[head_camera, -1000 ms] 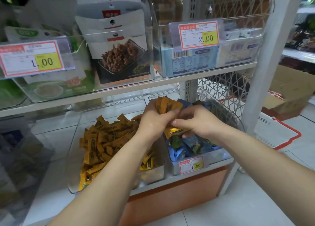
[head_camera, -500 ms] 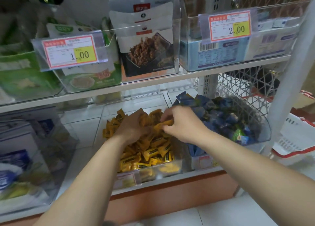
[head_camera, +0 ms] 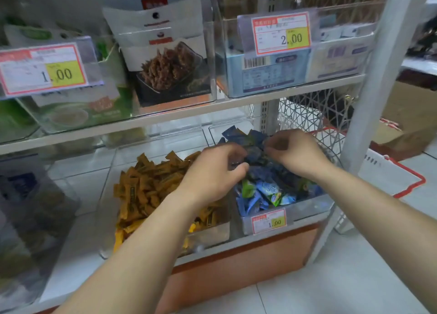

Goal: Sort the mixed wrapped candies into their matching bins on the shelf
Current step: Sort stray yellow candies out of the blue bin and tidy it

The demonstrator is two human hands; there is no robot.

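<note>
1. Down in the middle right of the frame: blue candies [head_camera: 267,193] heaped in a clear candy bin [head_camera: 309,207], with a small price tag [head_camera: 268,221] stuck on the front.
2. Just to the left, side by side with it: yellow candies [head_camera: 151,181] piled in a second bin [head_camera: 212,234].
3. Left hand [head_camera: 212,171] in the middle of the frame, wrist over the yellow pile, fingers and thumb curled and pinching blue candies.
4. Right hand [head_camera: 290,152] a bit higher and to the right, fingers bent, pinching blue wrappers at the top of the heap.
5. Both hands near each other, not touching.
6. Higher up: a shelf board [head_camera: 165,121] with snack bags [head_camera: 163,53] and big price tags.
7. At the right edge: a white basket [head_camera: 387,171] with a red rim.
</note>
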